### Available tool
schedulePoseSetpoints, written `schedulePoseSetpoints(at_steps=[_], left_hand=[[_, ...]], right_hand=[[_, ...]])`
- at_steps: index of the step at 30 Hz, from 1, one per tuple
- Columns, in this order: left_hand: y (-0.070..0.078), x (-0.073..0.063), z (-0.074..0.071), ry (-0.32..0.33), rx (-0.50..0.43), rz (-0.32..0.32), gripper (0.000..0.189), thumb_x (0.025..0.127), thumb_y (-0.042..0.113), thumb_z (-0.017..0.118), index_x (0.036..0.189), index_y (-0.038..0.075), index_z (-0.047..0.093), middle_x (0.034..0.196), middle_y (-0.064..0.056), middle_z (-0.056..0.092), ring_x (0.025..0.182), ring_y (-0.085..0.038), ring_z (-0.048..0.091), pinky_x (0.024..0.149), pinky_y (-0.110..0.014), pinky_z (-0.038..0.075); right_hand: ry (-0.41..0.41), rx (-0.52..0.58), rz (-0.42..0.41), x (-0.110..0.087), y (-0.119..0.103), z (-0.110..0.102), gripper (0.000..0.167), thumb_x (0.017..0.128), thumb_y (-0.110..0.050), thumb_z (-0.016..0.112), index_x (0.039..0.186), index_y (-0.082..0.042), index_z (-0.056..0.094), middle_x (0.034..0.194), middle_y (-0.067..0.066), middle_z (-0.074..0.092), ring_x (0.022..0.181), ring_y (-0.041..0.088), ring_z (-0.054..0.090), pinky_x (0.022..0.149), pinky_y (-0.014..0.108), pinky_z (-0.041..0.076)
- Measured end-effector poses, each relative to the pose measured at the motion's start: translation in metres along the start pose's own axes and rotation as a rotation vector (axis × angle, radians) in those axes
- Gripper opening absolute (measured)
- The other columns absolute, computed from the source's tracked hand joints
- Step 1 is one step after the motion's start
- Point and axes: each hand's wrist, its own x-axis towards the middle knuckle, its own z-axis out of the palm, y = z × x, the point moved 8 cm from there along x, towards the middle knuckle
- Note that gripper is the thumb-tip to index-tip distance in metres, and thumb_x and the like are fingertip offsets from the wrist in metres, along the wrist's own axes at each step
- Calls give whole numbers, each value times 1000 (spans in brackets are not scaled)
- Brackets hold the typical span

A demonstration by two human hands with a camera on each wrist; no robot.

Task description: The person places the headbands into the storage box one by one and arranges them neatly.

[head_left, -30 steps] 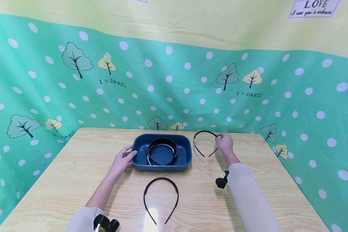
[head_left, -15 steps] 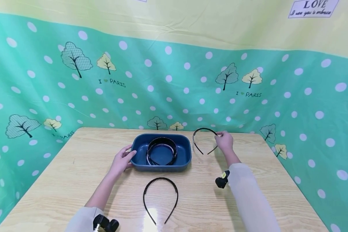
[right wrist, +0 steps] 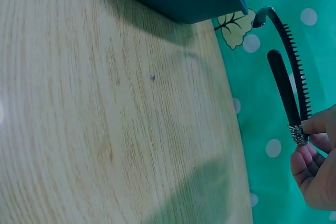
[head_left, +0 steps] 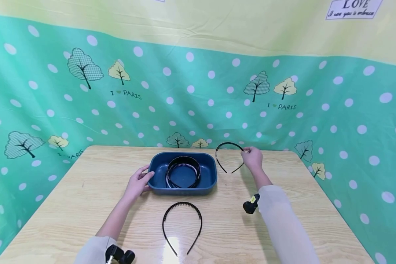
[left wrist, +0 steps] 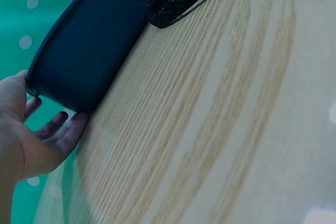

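My left hand (head_left: 139,182) grips the left end of a dark blue plastic bin (head_left: 212,165), with the thumb over its rim; the left wrist view shows the fingers by its outer wall. Inside the bin lie several black headbands (head_left: 199,172), stacked as a ring. To the right of the bin, my right hand (head_left: 252,159) pinches a thin black toothed headband (head_left: 228,143) by one side, its tips pointing down. In the right wrist view, thumb and fingers hold it at a sparkly silver band (right wrist: 298,135). Another black toothed headband (head_left: 181,204) lies on the table in front of the bin.
The light wood table (head_left: 69,205) meets a green dotted curtain (head_left: 211,91) at its back edge. A dark wrist camera (head_left: 250,205) sits at the right sleeve, and another wrist camera (head_left: 120,254) at the left.
My right hand has moved the headband slightly left and up, closer to the bin. The left hand stays on the bin, and the headband on the table has not moved.
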Motion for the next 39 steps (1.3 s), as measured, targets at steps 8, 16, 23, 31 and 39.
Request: schedulePoseSetpoints(at_steps=[8, 16, 23, 31, 39], left_hand=[[1, -1, 0, 4, 13, 4, 59, 93, 36, 56, 144, 13, 35, 134, -27, 46, 94, -22, 66, 76, -28, 58], [2, -2, 0, 4, 12, 4, 59, 95, 35, 54, 145, 12, 33, 136, -28, 44, 97, -22, 65, 76, -27, 58], [1, -1, 0, 7, 6, 3, 58, 95, 33, 53, 145, 12, 33, 136, -29, 44, 96, -22, 65, 75, -27, 58], [3, -3, 1, 5, -5, -10, 57, 95, 32, 53, 145, 12, 34, 136, -28, 44, 96, -22, 65, 75, -27, 58], [-2, 1, -1, 3, 2, -2, 60, 93, 37, 56, 144, 13, 35, 135, -27, 45, 98, -22, 64, 75, -27, 58]], right_hand=[[-11, 15, -12, 0, -6, 4, 30, 91, -15, 56, 117, -1, 62, 102, 17, 60, 87, 27, 56, 64, 28, 47], [8, -5, -49, -4, -13, 8, 28, 91, -15, 58, 114, -1, 64, 97, 18, 62, 82, 27, 57, 59, 25, 46], [7, 9, -61, -8, -21, 10, 30, 90, -16, 59, 116, -1, 63, 97, 16, 60, 83, 25, 54, 61, 25, 44], [-25, 20, -54, -12, -28, 17, 31, 90, -17, 60, 117, -3, 62, 98, 14, 60, 83, 23, 53, 62, 24, 45], [-31, 28, -73, -13, -33, 23, 30, 90, -18, 58, 117, -4, 63, 97, 11, 58, 82, 21, 52, 62, 24, 45]])
